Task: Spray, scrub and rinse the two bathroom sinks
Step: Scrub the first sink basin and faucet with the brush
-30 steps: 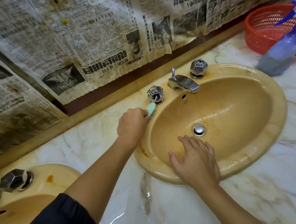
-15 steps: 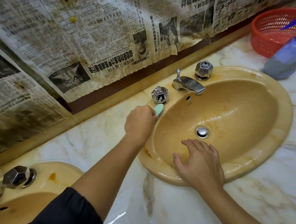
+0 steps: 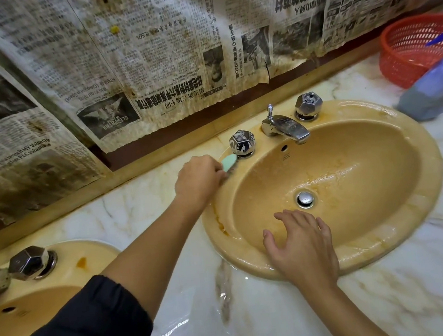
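Yellow sink (image 3: 421, 182) wet; left grip (image 3: 198, 179) curled round green brush (image 3: 228, 162); right grip (image 3: 304, 249) flat, fingers inside basin.

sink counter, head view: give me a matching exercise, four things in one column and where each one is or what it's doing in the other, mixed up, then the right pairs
Things:
1. brush
2. spray bottle
3. red basket
4. right hand

Places or states:
A. at the far right by the wall
B. rests on the near rim of the right sink
C. held in the left hand, beside a faucet knob
D. on the counter in front of the basket

Pairs: 1-C, 2-D, 3-A, 4-B
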The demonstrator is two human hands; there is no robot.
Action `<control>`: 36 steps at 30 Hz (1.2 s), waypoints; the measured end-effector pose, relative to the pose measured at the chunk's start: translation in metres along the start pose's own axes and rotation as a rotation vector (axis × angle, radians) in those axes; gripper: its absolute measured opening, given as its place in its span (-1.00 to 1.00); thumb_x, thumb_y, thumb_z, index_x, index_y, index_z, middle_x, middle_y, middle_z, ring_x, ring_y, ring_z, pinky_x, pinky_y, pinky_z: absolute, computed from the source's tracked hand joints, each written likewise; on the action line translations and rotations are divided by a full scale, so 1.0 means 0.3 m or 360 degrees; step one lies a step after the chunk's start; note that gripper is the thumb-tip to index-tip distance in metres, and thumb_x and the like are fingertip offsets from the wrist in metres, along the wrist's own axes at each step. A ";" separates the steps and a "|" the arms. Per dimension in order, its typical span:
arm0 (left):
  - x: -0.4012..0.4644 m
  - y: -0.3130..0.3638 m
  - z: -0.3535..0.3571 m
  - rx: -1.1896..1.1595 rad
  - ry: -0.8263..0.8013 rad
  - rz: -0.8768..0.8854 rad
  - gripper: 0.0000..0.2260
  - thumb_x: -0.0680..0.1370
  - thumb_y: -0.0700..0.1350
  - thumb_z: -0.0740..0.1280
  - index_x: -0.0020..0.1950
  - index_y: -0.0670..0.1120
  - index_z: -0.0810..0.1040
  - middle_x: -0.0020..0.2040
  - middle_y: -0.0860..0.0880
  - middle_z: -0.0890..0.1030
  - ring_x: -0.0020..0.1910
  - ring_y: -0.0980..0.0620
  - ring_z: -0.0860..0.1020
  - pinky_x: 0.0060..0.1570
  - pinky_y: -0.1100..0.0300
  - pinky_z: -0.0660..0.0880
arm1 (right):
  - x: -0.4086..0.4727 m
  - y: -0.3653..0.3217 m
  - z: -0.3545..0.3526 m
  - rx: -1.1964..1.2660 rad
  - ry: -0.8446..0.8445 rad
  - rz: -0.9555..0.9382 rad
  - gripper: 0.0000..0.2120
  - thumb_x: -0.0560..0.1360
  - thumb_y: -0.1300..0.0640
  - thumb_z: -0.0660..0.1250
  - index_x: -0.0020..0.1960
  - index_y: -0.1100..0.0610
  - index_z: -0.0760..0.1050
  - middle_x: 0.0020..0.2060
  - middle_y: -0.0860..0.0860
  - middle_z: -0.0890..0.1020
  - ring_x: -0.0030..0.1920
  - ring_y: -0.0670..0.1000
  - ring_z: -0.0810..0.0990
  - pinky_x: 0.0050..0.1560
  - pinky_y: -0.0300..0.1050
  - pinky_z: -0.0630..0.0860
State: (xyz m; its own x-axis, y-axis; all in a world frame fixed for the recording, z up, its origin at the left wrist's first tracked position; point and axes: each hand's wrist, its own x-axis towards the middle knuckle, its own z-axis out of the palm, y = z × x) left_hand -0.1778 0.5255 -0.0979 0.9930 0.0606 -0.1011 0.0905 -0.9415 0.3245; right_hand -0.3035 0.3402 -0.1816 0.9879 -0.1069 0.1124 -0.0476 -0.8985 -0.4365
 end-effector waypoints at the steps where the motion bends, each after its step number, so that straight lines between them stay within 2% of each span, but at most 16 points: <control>1: -0.008 -0.018 0.004 -0.0046 -0.0002 -0.0001 -0.84 0.56 0.03 0.39 0.09 0.08 0.72 0.01 -0.02 0.67 -0.08 -0.07 0.58 -0.19 0.08 0.53 | 0.000 -0.001 0.000 0.0003 0.0002 0.0003 -0.50 0.41 -0.24 0.12 0.17 -0.03 0.60 0.16 -0.09 0.63 0.29 -0.01 0.50 0.42 0.16 0.26; 3: -0.028 -0.038 0.016 -0.0071 -0.0036 0.0071 -0.79 0.57 0.04 0.40 0.18 0.09 0.69 0.10 0.00 0.69 0.00 -0.06 0.59 -0.05 0.05 0.56 | 0.001 -0.001 0.002 0.0005 0.0003 0.0011 -0.50 0.41 -0.24 0.13 0.17 -0.03 0.61 0.15 -0.09 0.63 0.28 -0.01 0.51 0.41 0.17 0.27; 6: -0.014 -0.070 0.012 -0.0147 0.0059 -0.0016 -0.76 0.57 0.05 0.41 0.22 0.07 0.67 0.13 0.02 0.69 0.01 -0.02 0.59 -0.08 0.11 0.52 | 0.001 -0.002 0.003 -0.0002 0.0004 0.0010 -0.51 0.41 -0.24 0.13 0.16 -0.04 0.61 0.14 -0.10 0.64 0.27 -0.02 0.51 0.41 0.17 0.27; 8: -0.001 -0.060 0.007 -0.0140 0.0094 -0.0068 -0.79 0.57 0.04 0.40 0.16 0.06 0.70 0.08 -0.02 0.69 -0.03 -0.05 0.59 -0.11 0.10 0.53 | 0.000 -0.002 0.004 0.0005 0.0018 0.0008 -0.52 0.41 -0.23 0.13 0.15 -0.03 0.61 0.13 -0.10 0.64 0.26 -0.01 0.52 0.40 0.17 0.28; 11: -0.019 -0.001 0.023 -0.0053 -0.0007 0.0053 -0.82 0.57 0.05 0.39 0.10 0.06 0.71 0.02 -0.07 0.67 -0.08 -0.12 0.57 -0.12 0.06 0.53 | 0.000 -0.004 0.003 0.0014 0.0012 0.0013 -0.51 0.41 -0.23 0.13 0.15 -0.03 0.62 0.12 -0.10 0.65 0.26 -0.01 0.53 0.40 0.17 0.28; 15: -0.007 -0.044 0.024 -0.0156 0.0187 -0.0159 -0.84 0.56 -0.01 0.39 0.03 -0.02 0.72 -0.01 -0.08 0.68 -0.10 -0.13 0.58 -0.10 0.03 0.57 | -0.003 -0.002 0.003 0.0034 0.0025 0.0004 -0.53 0.41 -0.22 0.14 0.13 -0.02 0.62 0.10 -0.10 0.65 0.23 0.00 0.55 0.38 0.19 0.31; 18: -0.045 -0.026 0.044 -0.0048 0.0131 -0.0120 -0.84 0.58 -0.01 0.36 0.03 -0.02 0.71 -0.06 -0.08 0.66 -0.14 -0.13 0.57 -0.13 0.04 0.57 | -0.003 -0.001 0.001 0.0033 0.0027 -0.0006 -0.54 0.41 -0.21 0.14 0.12 -0.02 0.63 0.09 -0.10 0.66 0.24 0.01 0.55 0.37 0.19 0.32; 22: -0.026 -0.046 0.025 -0.0170 0.0211 -0.0223 -0.85 0.57 0.00 0.39 0.03 0.00 0.72 -0.03 -0.02 0.68 -0.12 -0.08 0.57 -0.11 0.06 0.55 | -0.002 -0.003 0.001 0.0035 0.0019 -0.0016 -0.54 0.41 -0.21 0.14 0.11 -0.02 0.63 0.09 -0.10 0.66 0.22 0.01 0.56 0.36 0.20 0.33; 26: -0.054 0.030 0.046 -0.0073 0.0079 -0.0090 -0.85 0.55 0.01 0.38 -0.09 -0.03 0.69 -0.17 -0.06 0.62 -0.15 -0.16 0.58 -0.22 0.10 0.50 | -0.003 0.000 0.000 0.0040 0.0006 -0.0022 -0.54 0.42 -0.22 0.13 0.12 -0.04 0.62 0.09 -0.11 0.66 0.23 -0.01 0.54 0.38 0.19 0.31; 30: -0.032 -0.025 0.020 -0.0142 0.0213 -0.0283 -0.85 0.58 0.00 0.38 -0.07 -0.01 0.71 -0.15 -0.03 0.64 -0.15 -0.09 0.59 -0.20 0.09 0.53 | -0.004 0.001 -0.001 0.0051 0.0020 -0.0042 -0.55 0.42 -0.21 0.13 0.10 -0.03 0.63 0.07 -0.12 0.66 0.22 -0.01 0.55 0.38 0.19 0.31; 34: -0.082 0.038 0.055 -0.0054 0.0022 -0.0024 -0.87 0.56 0.03 0.38 -0.02 0.06 0.71 -0.12 -0.04 0.62 -0.15 -0.12 0.57 -0.27 0.12 0.44 | -0.004 0.006 -0.003 0.0065 0.0023 -0.0039 -0.55 0.42 -0.21 0.13 0.10 -0.03 0.63 0.07 -0.12 0.66 0.22 -0.01 0.54 0.39 0.18 0.29; 36: -0.084 0.015 0.052 -0.0114 0.0048 -0.0079 -0.86 0.55 0.03 0.39 0.03 0.06 0.72 -0.04 -0.03 0.66 -0.09 -0.11 0.59 -0.19 0.08 0.52 | -0.004 0.005 -0.006 0.0072 0.0023 -0.0040 -0.55 0.42 -0.20 0.12 0.09 -0.02 0.64 0.06 -0.12 0.66 0.21 0.00 0.54 0.39 0.18 0.30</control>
State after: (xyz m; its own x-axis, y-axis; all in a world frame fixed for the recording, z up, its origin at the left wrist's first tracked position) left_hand -0.2037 0.5147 -0.1085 0.9889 0.1175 -0.0910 0.1438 -0.9111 0.3862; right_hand -0.3051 0.3383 -0.1808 0.9864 -0.0909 0.1369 -0.0155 -0.8808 -0.4732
